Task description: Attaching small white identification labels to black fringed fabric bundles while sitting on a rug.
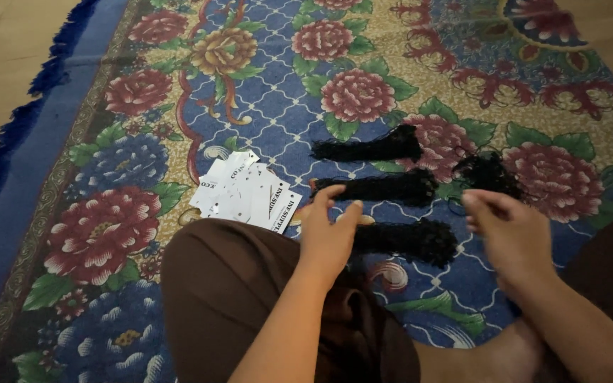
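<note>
Head view: we note no box, bag or tray; all items lie loose on the floral carpet (264, 120). Three black thread bundles lie in a column: the top bundle (370, 147), the middle bundle (391, 188) and the bottom bundle (409, 240). A loose black tangle (487, 172) lies just right of them. A fanned stack of white paper tags (246, 193) lies left of the bundles, touching none.

Our left hand (329, 230) rests between the middle and bottom bundles, fingers bent, fingertips at the middle bundle's left end; a firm pinch cannot be confirmed. Our right hand (509, 230) hovers near the tangle, fingers loosely curled; motion blur hides any strand, so its grip cannot be told.

The fringed carpet edge (33, 92) runs along the left, with bare wooden floor (1, 50) beyond. Open carpet lies above the bundles; our brown-clad knee (228, 284) closes the near side.
</note>
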